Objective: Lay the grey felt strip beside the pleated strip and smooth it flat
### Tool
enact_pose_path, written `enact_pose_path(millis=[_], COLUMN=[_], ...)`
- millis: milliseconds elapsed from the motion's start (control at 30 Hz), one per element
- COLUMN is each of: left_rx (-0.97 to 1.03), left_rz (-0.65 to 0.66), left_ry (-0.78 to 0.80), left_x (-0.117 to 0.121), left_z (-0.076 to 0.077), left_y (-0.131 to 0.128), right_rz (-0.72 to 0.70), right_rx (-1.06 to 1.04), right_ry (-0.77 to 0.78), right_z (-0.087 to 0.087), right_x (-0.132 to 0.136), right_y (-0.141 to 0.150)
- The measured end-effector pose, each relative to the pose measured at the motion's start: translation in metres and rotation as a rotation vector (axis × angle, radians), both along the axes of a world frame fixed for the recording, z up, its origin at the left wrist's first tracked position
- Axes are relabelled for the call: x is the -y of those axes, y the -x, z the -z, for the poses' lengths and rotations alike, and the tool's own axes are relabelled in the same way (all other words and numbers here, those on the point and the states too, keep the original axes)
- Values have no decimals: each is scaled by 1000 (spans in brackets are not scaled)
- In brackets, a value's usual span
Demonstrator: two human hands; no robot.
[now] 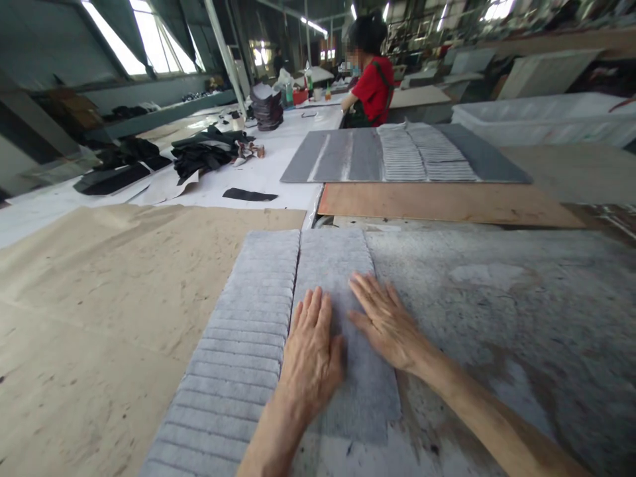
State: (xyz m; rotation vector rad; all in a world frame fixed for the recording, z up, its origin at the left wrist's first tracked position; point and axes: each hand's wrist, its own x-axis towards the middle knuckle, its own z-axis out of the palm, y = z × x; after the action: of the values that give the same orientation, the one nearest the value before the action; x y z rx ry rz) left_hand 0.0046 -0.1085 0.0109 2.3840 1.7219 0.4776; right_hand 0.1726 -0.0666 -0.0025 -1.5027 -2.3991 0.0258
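Note:
Two columns of overlapping grey felt-like strips lie side by side on the work surface. The left column (228, 358) runs toward the bottom edge of the view, its strips stepped like shingles. The right column (332, 258) is shorter and ends in a wider grey piece (365, 397). My left hand (313, 351) lies flat on the right column near the seam, fingers stretched forward. My right hand (382, 318) rests at that column's right edge with its fingers spread. Neither hand grips anything.
Brown paper (99, 331) covers the table at left. Beyond lie a grey board (338, 156) with ribbed strips (422, 152), a brown board (437, 204), black fabric scraps (203, 156) and a white bin (536, 119). A person in a red shirt (372, 93) works farther back.

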Motion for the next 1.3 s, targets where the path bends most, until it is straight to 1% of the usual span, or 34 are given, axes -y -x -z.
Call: enact_pose_path(millis=[67,133,167,233,333,433,567,800,867,933,1033,1100,1200,1300], left_rx=[-81,-159,-187,-222,-262,-298,-308,-316,-326,-329,-326,-322,-312,-297], left_rz=[-28,-40,-38,-34,-46,-27,1,15,25,24,17,17,15,16], left_ry=[-65,-111,-124,-130,-138,-173,-219,-242,-248,-247,-245,-241,-227,-204], left_x=[23,44,52,60,61,58,57,58,57,56,57,57,56,56], left_z=[1,5,8,13,18,20,22,27,28,30,31,31,30,29], left_y=[5,5,5,2,0,0,3,4,5,5,6,6,6,6], right_rz=[29,42,25,-32,-81,-59,-45,-54,-56,-19,83,122,155,166], right_rx=[-71,-81,-53,34,131,167,157,113,53,-73,-303,-389,-396,-366], right_ry=[-120,-209,-217,-184,-150,-146,-150,-154,-153,-156,-183,-166,-45,79], right_z=[-7,-11,-12,-10,-2,3,3,4,2,-2,-9,-12,-16,-19], right_x=[11,28,37,56,72,76,76,80,79,73,56,40,15,-2], right_y=[-6,-10,-11,-11,-8,-6,-5,-4,-4,-7,-12,-16,-18,-17])
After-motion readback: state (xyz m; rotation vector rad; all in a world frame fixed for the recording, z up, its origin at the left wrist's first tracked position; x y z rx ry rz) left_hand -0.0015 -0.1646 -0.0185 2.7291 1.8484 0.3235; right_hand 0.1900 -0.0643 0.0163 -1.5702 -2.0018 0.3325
